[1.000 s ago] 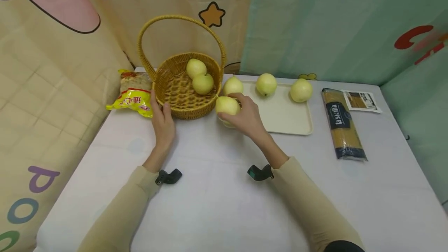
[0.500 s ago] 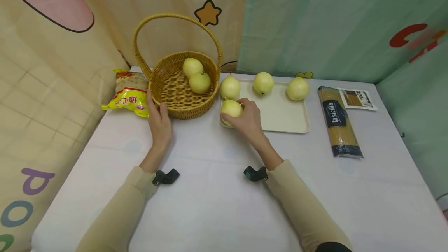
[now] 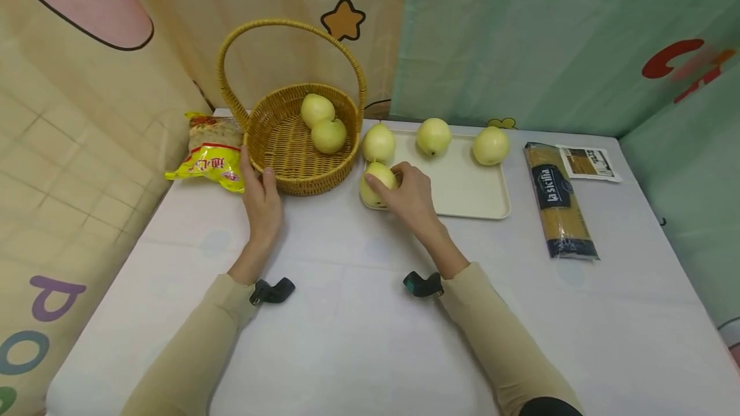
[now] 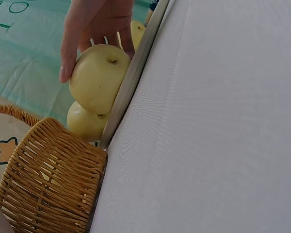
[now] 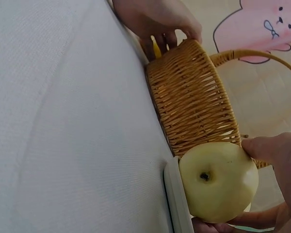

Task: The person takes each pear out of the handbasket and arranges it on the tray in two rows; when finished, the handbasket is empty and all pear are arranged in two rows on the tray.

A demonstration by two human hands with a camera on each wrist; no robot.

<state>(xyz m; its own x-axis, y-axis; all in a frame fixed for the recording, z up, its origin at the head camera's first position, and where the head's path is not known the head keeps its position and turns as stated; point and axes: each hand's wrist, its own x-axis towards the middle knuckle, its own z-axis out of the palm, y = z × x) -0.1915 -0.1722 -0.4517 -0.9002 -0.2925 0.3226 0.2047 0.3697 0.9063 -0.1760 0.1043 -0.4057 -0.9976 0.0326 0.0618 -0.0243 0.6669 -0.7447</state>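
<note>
My right hand grips a pale yellow pear between thumb and fingers, at the near left corner of the cream tray. In the right wrist view this pear sits right against the tray's rim. My left hand touches the near left side of the wicker basket, its fingers nearly straight along the wall and the thumb apart. Two pears lie inside the basket. Along the back of the tray are three more pears.
Left of the basket lies a yellow snack bag. A pasta pack and a small flat packet lie right of the tray. The basket's tall handle arches upward. Curtains hang behind the white table.
My right hand has moved the pear slightly right and down from beside the basket to the tray's near left corner. My left hand stays at the basket; the head view has shifted slightly.
</note>
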